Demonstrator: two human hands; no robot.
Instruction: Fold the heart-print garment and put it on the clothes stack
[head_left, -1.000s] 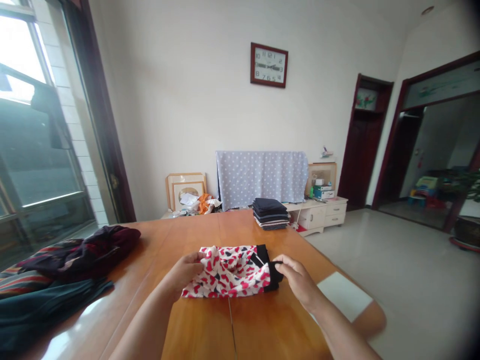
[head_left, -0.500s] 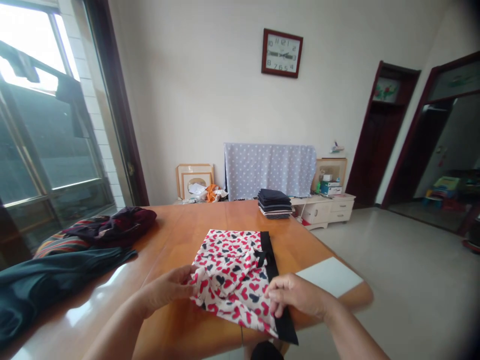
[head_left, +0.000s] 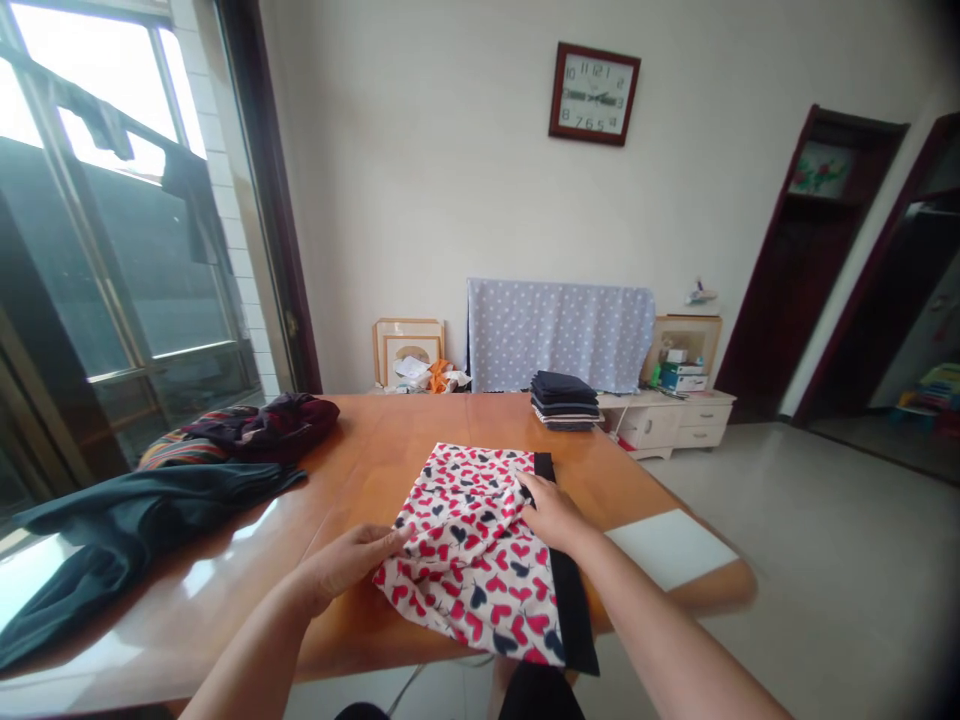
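Observation:
A white garment with red and black hearts (head_left: 480,580) and a black band along its right side lies on the table in front of me, its near part hanging over the front edge. The cloth is wrinkled in the middle. My left hand (head_left: 352,565) is closed on its left edge, thumb and fingers pinching the fabric. Over on the right, my right hand (head_left: 553,512) is closed on the cloth beside the black band, its fingertips at a fold and partly hiding the dark patch there.
The brown wooden table (head_left: 375,430) holds a stack of folded dark clothes (head_left: 564,402) at the back right. Dark green clothing (head_left: 165,515) and a striped and maroon pile (head_left: 262,425) lie at left. A pale sheet (head_left: 671,548) rests near the right corner.
My right hand has moved from the near right edge of the garment up to the fold beside the band. The left hand still holds the left edge. The view has shifted left.

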